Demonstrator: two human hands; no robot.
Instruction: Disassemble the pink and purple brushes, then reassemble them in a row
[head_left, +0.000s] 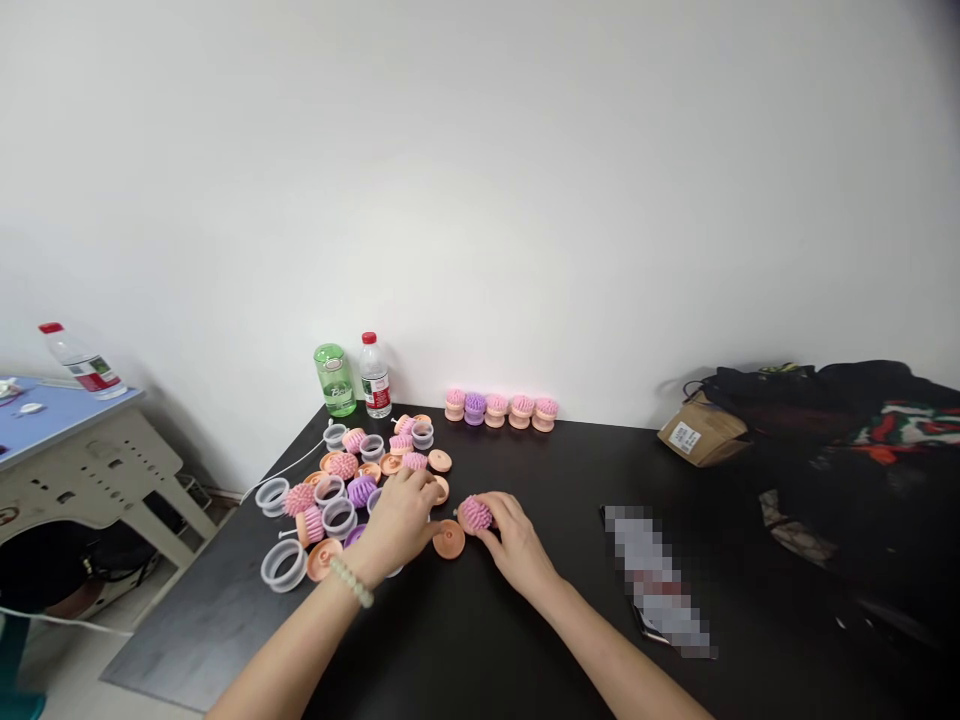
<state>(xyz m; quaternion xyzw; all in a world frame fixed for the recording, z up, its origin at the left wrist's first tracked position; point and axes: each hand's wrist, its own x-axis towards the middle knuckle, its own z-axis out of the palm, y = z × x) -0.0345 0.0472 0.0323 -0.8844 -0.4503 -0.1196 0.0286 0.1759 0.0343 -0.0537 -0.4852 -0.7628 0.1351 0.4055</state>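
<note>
What the fingers of my left hand (pixel 401 515) are doing underneath I cannot tell: they curl down at the edge of the crowded heap, and my own hand covers whatever lies below, so I can't say whether they grip anything. A clear ring (pixel 373 503) is partly hidden behind that hand, and a purple disc (pixel 354 536) shows only in part beside my wrist. A flat item (pixel 660 580) to my right is blurred into coarse squares. The dark bag (pixel 847 420) at the far right merges into shadow.

The black bench (pixel 555 470) stands against a white wall (pixel 480 200). Along the wall are a green bottle (pixel 334 380), a red-capped bottle (pixel 376 378) and a row of five finished-looking bristled pieces (pixel 496 411), four pink and one purple. A brown paper package (pixel 701 432) sits next to the bag. Off to the left, a blue-topped bench (pixel 56 425) carries another red-capped bottle (pixel 88 368).

My right hand (pixel 517 540) grasps a pink bristled head (pixel 478 514), thumb and fingers closed around its right side. It is to the right of my left hand, just beside an orange disc (pixel 448 540) that lies between my two hands, near my left thumb.
</note>
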